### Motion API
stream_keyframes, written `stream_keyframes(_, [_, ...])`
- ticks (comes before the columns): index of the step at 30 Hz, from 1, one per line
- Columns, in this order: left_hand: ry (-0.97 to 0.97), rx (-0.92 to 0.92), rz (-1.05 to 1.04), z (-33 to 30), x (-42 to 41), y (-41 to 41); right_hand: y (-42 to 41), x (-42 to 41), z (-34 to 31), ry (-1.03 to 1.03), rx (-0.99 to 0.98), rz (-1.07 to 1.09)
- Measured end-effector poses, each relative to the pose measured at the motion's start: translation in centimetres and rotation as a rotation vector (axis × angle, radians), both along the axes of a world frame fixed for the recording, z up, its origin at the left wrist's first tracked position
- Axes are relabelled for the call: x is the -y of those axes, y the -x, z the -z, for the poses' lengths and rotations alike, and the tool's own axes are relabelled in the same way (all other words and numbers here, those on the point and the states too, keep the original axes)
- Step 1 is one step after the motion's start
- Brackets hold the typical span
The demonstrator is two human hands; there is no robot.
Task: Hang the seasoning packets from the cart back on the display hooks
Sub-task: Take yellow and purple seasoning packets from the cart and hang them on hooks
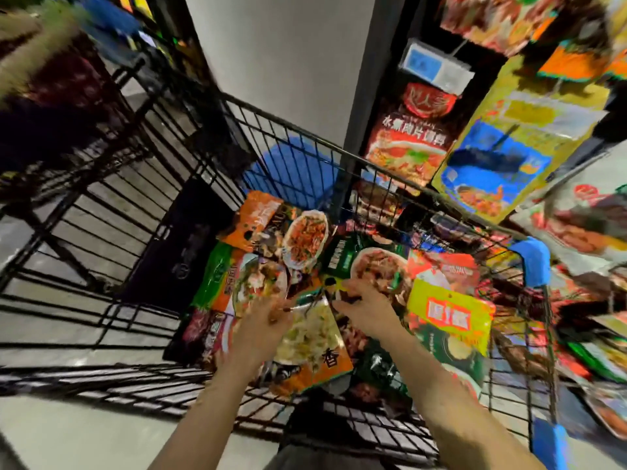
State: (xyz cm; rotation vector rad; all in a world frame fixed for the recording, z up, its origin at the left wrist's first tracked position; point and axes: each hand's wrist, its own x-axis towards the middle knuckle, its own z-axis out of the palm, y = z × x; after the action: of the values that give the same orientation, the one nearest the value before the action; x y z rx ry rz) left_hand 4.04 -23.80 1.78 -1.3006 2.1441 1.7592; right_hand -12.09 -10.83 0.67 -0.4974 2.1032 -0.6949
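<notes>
Several seasoning packets lie heaped in the wire cart, overlapping one another at odd angles, and none of those in the cart has yet gone up on a hook. The one being worked on is an orange packet with a picture of a pale dish, lying on top of the heap near the cart's near edge. Both hands are at its top end. The left hand has its fingers curled at the packet's upper left corner, and the right hand pinches at the top edge just beside it; motion blur hides exactly how much film each grip has, so the hold may be only a fingertip one.

Risks, as I judge them: a shallow pinch on slick film could slip as the packet lifts. Neighbouring packets overlap it, the green packet above and the yellow packet to the right, so one could be dragged up and dropped. A corner might also snag in the cart's mesh.

To the right, packets already hang crowded on the display, a red one below a blue price tag and a yellow and blue one beside it. The hooks themselves are hard to make out, so finding the hang hole and threading it could go wrong, or knock a hung packet loose.
</notes>
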Motion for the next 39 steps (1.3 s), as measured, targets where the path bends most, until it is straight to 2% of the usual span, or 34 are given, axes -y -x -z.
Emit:
stream_keyframes(3, [-0.008, 0.023, -0.099, 0.0, 0.6, 0.1, 1.2, 3.2, 2.5, -0.069, -0.12, -0.171])
stream_keyframes(8, [-0.047, 0.003, -0.379, 0.5, 1.5, -0.4, 4.0, 11.7, 8.1, -0.079, -0.527, -0.521])
stream_keyframes(10, [-0.083, -0.009, -0.447, 0.8, 1.6, -0.3, 4.8, 13.8, 10.7, -0.109, -0.566, -0.681])
stream_keyframes(12, [-0.17, -0.018, -0.499, 0.8, 1.5, -0.1, 4.9, 14.6, 11.6, -0.131, -0.55, -0.746])
stream_keyframes(16, [-0.274, -0.049, -0.618, 1.0, 1.5, 0.3, 4.1, 14.0, 9.2, -0.12, -0.574, -0.745])
stream_keyframes(21, [-0.466, -0.095, -0.749, 0.7, 1.3, 0.4, 1.2, 9.5, 4.0, -0.03, -0.372, -0.697])
stream_keyframes(24, [-0.514, -0.153, -0.774, 1.1, 1.3, 0.7, -2.0, 7.0, 2.7, 0.017, -0.328, -0.783])
stream_keyframes(27, [-0.453, -0.141, -0.795, 2.0, 1.1, 0.3, -5.1, 4.7, 3.1, 0.014, -0.255, -0.808])
stream_keyframes(31, [-0.208, -0.137, -0.793, 2.8, 0.6, -0.2, -6.3, 3.8, 2.8, 0.036, -0.183, -0.716])
stream_keyframes(33, [-0.134, -0.106, -0.767, 2.8, 0.7, 0.0, -5.3, 4.0, 2.9, 0.096, -0.053, -0.712])
stream_keyframes(35, [-0.122, -0.042, -0.747, 3.1, 1.0, -0.1, -3.1, 4.2, 2.9, 0.158, 0.119, -0.589])
stream_keyframes(36, [-0.116, -0.029, -0.741, 3.5, 1.2, -0.3, -1.5, 4.2, 3.5, 0.161, 0.113, -0.492])
stream_keyframes(37, [-0.112, -0.038, -0.731, 3.8, 1.2, -0.4, 0.5, 4.0, 4.3, 0.12, 0.008, -0.436])
stream_keyframes(39, [-0.09, -0.04, -0.718, 4.1, 1.3, -0.4, 4.9, 3.1, 6.5, -0.09, -0.372, -0.477])
